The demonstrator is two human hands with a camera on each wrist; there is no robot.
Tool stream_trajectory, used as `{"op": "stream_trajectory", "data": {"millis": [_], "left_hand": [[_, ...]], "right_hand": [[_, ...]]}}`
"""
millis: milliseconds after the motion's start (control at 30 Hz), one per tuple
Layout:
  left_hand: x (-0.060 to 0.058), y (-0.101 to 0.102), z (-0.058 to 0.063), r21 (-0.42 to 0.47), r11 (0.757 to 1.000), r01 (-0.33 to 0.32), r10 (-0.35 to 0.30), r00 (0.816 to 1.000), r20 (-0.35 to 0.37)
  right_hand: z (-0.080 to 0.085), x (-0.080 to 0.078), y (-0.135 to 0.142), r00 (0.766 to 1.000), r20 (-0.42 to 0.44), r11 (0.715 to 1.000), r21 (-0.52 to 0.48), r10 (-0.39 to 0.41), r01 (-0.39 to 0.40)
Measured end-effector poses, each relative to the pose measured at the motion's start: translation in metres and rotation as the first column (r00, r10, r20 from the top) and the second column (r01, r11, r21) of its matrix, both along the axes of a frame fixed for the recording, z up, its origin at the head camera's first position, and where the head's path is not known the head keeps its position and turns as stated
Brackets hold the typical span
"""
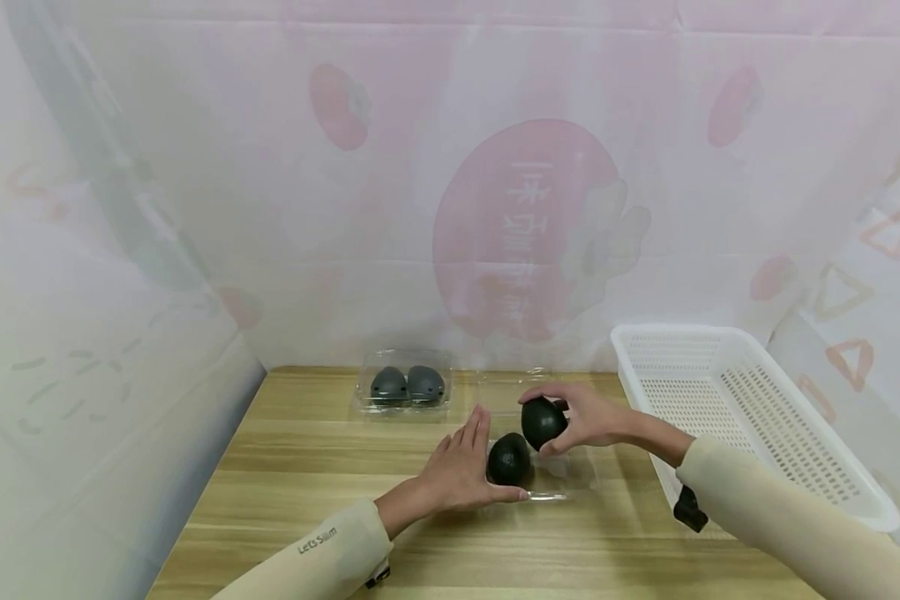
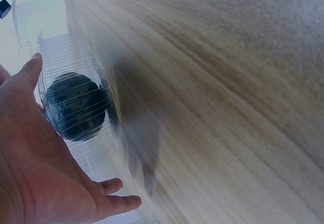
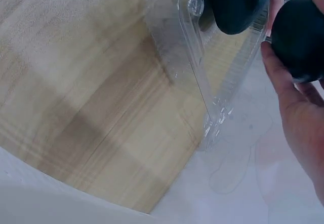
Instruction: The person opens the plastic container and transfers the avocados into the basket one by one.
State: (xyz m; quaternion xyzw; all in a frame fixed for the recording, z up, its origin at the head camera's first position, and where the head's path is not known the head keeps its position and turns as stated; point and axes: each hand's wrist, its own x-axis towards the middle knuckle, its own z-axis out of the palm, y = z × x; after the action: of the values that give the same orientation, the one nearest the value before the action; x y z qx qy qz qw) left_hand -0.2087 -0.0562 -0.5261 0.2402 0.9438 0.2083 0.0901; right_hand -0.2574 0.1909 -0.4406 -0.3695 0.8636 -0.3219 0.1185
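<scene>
My right hand (image 1: 588, 417) grips a dark green avocado (image 1: 542, 422) between thumb and fingers, above an opened clear plastic clamshell box (image 1: 570, 471). Inside the box's left half sits another dark avocado (image 1: 508, 460), also visible through the ribbed clear wall in the left wrist view. My left hand (image 1: 461, 471) rests against the box's left side, its fingers straight and spread, the thumb along the front edge. In the right wrist view the held avocado (image 3: 298, 39) is beside the box, off its base. The clear lid (image 1: 506, 390) is folded back toward the wall.
A closed clear box (image 1: 363, 398) holding two dark avocados (image 1: 425, 383) stands at the back, left of the opened one. A white perforated plastic basket (image 1: 802, 433) lies on the right. A patterned cloth wall (image 1: 390, 208) borders the wooden table (image 1: 300, 450) behind.
</scene>
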Motion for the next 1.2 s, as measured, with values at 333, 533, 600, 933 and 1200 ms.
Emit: {"op": "stream_trajectory", "data": {"millis": [333, 533, 600, 933, 1200], "left_hand": [[0.002, 0.000, 0.000, 0.004, 1.000, -0.005, 0.005, 1.000, 0.002], [0.002, 0.000, 0.000, 0.011, 1.000, -0.004, 0.004, 1.000, -0.002], [0.002, 0.000, -0.001, 0.014, 1.000, -0.004, 0.005, 1.000, -0.005], [0.000, -0.001, -0.001, 0.015, 1.000, -0.002, 0.002, 1.000, -0.019], [0.002, -0.003, -0.004, 0.024, 1.000, -0.005, 0.005, 1.000, -0.006]], "right_hand": [[0.012, -0.005, 0.012, 0.988, 0.145, 0.995, -0.082, -0.045, 0.058], [0.018, -0.009, 0.019, 0.983, 0.176, 0.993, -0.099, -0.051, 0.070], [0.020, -0.011, 0.021, 0.984, 0.169, 0.992, -0.110, -0.047, 0.067], [0.029, -0.020, 0.034, 0.983, 0.173, 0.984, -0.155, -0.064, 0.091], [0.034, -0.025, 0.050, 0.980, 0.154, 0.975, -0.165, -0.124, 0.149]]}}
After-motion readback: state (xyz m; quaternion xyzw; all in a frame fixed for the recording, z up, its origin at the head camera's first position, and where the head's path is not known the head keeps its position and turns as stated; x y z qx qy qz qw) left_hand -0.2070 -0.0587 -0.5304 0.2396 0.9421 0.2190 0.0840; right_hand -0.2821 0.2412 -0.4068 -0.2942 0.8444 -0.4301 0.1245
